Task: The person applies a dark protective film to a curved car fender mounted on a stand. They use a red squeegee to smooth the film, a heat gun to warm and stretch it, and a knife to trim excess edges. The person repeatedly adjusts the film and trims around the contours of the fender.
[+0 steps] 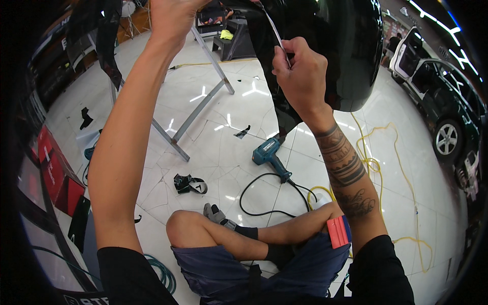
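Note:
A glossy black curved panel [353, 56] fills the upper right, in front of me. Against its left side my right hand [303, 71] is closed in a pinch on the edge of a sheet of black film. That edge shows as a thin pale strip [274, 29] running up to the top of the view. Below the hand, the black film [287, 114] hangs down in a point. My left hand [173, 15] is raised at the top edge; its fingers are mostly cut off, so what it touches is hidden.
A teal heat gun [268, 151] lies on the tiled floor, its black cord curling before my crossed legs. Film scraps [189, 184] are scattered around. A metal stand [201, 114] stands ahead left, a red box [57, 170] at left. Yellow hose [378, 168] and a car [447, 101] are at right.

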Tool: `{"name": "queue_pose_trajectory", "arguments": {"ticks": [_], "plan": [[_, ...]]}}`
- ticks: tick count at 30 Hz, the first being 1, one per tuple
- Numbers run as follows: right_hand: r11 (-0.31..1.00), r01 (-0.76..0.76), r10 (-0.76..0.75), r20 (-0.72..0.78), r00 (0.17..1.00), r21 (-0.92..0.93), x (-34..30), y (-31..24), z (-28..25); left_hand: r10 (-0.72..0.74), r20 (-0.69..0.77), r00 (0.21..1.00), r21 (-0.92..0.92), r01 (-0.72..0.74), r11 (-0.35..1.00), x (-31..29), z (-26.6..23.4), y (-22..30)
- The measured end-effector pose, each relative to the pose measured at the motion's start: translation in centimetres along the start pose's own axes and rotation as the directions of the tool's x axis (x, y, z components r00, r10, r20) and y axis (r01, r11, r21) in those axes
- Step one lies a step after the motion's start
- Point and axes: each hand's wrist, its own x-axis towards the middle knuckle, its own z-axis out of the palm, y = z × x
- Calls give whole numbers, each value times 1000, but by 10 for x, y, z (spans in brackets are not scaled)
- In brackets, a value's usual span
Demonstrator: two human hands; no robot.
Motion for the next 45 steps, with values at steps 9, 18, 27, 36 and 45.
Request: {"name": "queue_pose_trajectory", "arguments": {"ticks": [9,18,27,36,45], "plan": [[990,-134,139,-97,986,52,-25,-4,12,11,27,1000,16,-11,1000,-4,-10,5],[988,-148,155,-171,973,52,-43,-7,22,36,152,988,180,-64,982,-7,-36,-9],[981,-182,192,-172,966,72,-59,-4,29,30,143,989,237,-63,970,-9,-43,-9],[984,-162,173,-187,967,70,-70,-4,34,51,162,985,165,-78,983,-13,-49,-4],[966,-254,259,-153,954,53,-83,-10,36,20,140,990,288,-60,956,-18,-58,-1]]}}
